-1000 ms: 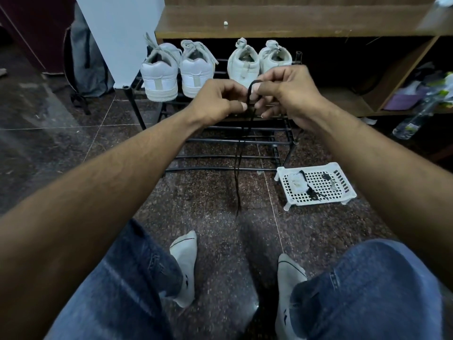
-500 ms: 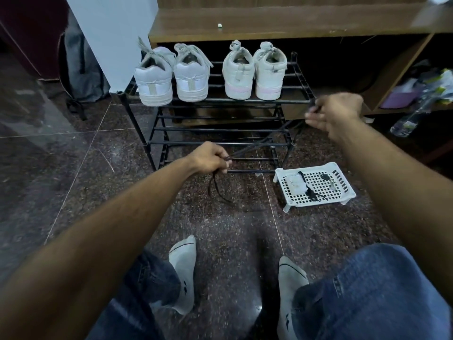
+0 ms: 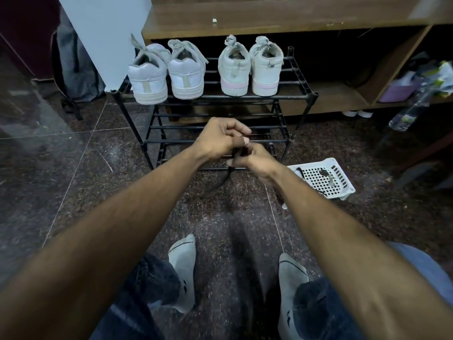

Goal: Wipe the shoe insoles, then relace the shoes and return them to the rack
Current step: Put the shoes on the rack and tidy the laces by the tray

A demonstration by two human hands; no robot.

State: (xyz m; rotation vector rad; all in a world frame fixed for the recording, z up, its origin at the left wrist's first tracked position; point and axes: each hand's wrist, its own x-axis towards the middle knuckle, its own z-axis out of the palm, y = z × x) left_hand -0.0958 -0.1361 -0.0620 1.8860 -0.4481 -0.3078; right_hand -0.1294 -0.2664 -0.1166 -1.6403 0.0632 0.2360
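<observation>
So both hands are bunched together right in front of the rack, working a dark shoelace (image 3: 226,176). Left hand (image 3: 219,138) sits on top with its fingers curled in, pinching the lace near the thumb. Right hand (image 3: 255,163) is tucked just under it, fingers also curled around the same lace, the two hands touching. A loose bit of lace droops from between them toward the floor (image 3: 73,168), kinda blurry so I can't tell where its end lies.

Behind the hands is the black metal shoe rack (image 3: 304,95). On its top shelf, two pairs of pale sneakers, heels facing the camera: one pair (image 3: 166,77) on the left, and a pair with pink-edged soles (image 3: 251,69) on the right. Lower shelves look bare from what shows.

Just right of the right wrist a white plastic basket (image 3: 343,186) sits on the floor with some small dark bits in it. Down at the bottom: jeans and two grey socks (image 3: 183,268).
</observation>
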